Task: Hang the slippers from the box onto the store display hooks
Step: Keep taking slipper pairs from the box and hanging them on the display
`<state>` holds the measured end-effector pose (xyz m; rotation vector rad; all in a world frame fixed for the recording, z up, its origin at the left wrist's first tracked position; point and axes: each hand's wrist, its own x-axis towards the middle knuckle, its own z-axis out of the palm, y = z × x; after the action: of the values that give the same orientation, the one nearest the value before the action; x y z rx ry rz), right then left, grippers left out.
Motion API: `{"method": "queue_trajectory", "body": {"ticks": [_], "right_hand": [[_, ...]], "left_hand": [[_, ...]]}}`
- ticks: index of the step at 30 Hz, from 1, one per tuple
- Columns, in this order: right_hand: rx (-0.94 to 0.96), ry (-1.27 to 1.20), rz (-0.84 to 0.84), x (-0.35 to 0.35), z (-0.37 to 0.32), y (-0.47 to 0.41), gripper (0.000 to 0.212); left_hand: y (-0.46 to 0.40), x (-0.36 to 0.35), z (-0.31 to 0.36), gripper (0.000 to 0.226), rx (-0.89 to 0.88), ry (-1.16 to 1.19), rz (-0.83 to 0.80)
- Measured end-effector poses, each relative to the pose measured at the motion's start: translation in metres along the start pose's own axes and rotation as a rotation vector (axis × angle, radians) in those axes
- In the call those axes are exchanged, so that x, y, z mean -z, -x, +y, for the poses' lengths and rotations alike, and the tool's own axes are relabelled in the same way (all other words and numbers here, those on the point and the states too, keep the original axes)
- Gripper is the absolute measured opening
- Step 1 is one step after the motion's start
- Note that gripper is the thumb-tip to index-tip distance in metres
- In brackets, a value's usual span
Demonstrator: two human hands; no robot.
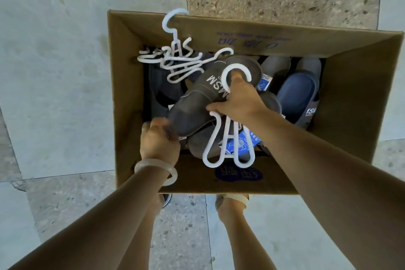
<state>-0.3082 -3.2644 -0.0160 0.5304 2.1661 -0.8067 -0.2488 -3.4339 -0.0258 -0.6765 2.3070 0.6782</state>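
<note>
While both hands reach into the cardboard box [341, 98], a dark grey slipper [203, 98] lies slanted above its middle, its strap printed with white letters, its heel end toward the near left corner. The left hand [158, 138], wearing a pale bangle [156, 171] at the wrist, grips that heel end with curled fingers. The right hand [238, 101] grasps a white plastic hanger [228, 138]; one finger passes through its hook, and its two loops hang toward the near edge. More grey slippers lie beneath, and a navy slipper [300, 96] rests against the right wall. A tangle of spare white hangers [175, 59] sits at the far left corner, one hook rising over the rim.
</note>
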Motion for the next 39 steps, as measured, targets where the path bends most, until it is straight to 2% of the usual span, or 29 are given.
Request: {"method": "queue_trajectory", "body": {"ticks": [4,7,9,10,12,14,17,19,22,25,27,29,32,34,37,39], "right_hand": [[-0.112,-0.162,0.119,0.014,0.029,0.011,0.067],[-0.164,-0.033,0.035,0.012,0.048,0.020,0.066],[-0.188,0.038,0.055,0.009,0.054,0.019,0.069],[-0.209,0.009,0.123,0.009,0.056,0.017,0.066],[-0.289,-0.176,0.268,0.010,0.056,0.015,0.054],[-0.387,-0.323,0.275,0.009,0.057,0.015,0.048],[-0.422,-0.337,0.204,0.003,0.055,0.016,0.052],[-0.401,-0.298,0.217,0.001,0.055,0.017,0.051],[-0.439,-0.246,0.091,-0.007,0.060,0.025,0.035],[-0.489,-0.318,-0.014,-0.019,0.064,0.035,0.039],[-0.520,-0.442,-0.039,-0.023,0.065,0.036,0.036],[-0.546,-0.517,-0.060,-0.022,0.065,0.037,0.034],[-0.518,-0.422,-0.061,-0.009,0.068,0.039,0.035],[-0.462,-0.373,-0.037,0.009,0.068,0.042,0.029],[-0.344,-0.360,0.029,0.047,0.069,0.051,0.019],[-0.270,-0.330,0.090,0.075,0.067,0.057,0.016]], "left_hand": [[-0.018,0.006,0.032,0.066,-0.224,0.007,-0.071],[-0.030,0.000,0.067,0.075,-0.354,-0.118,-0.108],[-0.033,-0.007,0.085,0.060,-0.282,-0.164,-0.077],[-0.033,-0.010,0.093,0.050,-0.157,-0.098,-0.064],[-0.032,-0.014,0.104,0.040,0.164,0.159,-0.089],[-0.029,-0.020,0.106,0.045,0.322,0.412,-0.152],[-0.013,-0.026,0.110,0.050,0.196,0.513,-0.196],[-0.009,-0.028,0.109,0.038,0.101,0.461,-0.194],[-0.018,-0.014,0.110,0.032,0.146,0.498,-0.123],[-0.028,0.015,0.105,0.034,0.163,0.489,-0.046],[-0.032,0.039,0.095,0.031,0.075,0.408,-0.074],[-0.035,0.062,0.084,0.028,-0.027,0.237,-0.198],[-0.043,0.084,0.075,0.045,-0.233,-0.271,-0.478],[-0.043,0.087,0.076,0.047,-0.337,-0.570,-0.632],[-0.033,0.081,0.081,0.042,-0.464,-0.959,-0.692],[-0.025,0.072,0.085,0.032,-0.425,-0.939,-0.634]]}}
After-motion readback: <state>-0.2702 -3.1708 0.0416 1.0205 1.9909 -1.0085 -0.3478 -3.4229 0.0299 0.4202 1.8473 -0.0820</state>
